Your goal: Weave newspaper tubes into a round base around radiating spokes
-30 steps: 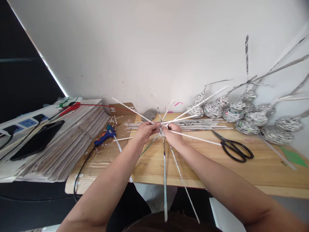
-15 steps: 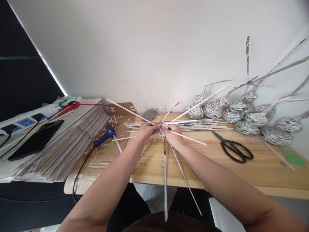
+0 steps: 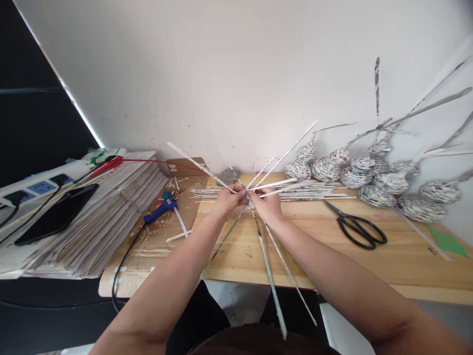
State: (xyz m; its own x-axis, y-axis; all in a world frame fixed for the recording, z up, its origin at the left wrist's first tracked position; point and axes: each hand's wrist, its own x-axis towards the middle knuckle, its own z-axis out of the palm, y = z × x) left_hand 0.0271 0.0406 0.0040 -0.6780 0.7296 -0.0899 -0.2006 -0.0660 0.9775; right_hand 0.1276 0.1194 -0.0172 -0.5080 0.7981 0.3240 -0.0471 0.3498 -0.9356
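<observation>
Several rolled newspaper tubes (image 3: pixel 266 268) radiate like spokes from one small woven centre in front of me. My left hand (image 3: pixel 229 198) pinches that centre from the left, fingers closed on the tubes. From the right, my right hand (image 3: pixel 269 203) grips the same centre, its thumb and fingers pressed on a paper tube. The fingers partly hide the crossing point. Some spokes point up towards the wall, others hang down past the table's front edge. Behind the hands lies a bundle of loose paper tubes (image 3: pixel 314 191) on the wooden table (image 3: pixel 310 261).
Black-handled scissors (image 3: pixel 356 227) lie to the right. Several woven paper gourd shapes (image 3: pixel 327 168) stand along the wall, long tails sticking up. Left are a blue glue gun (image 3: pixel 160 208) on cardboard, a newspaper stack (image 3: pixel 107 222), a phone (image 3: pixel 57 214) and a power strip (image 3: pixel 40 187). A grey stone-like lump (image 3: pixel 227 176) sits behind.
The spokes have swung round: the near ones have shifted to the right, and the long upper-right one now points more steeply upward. Both hands stay at the centre.
</observation>
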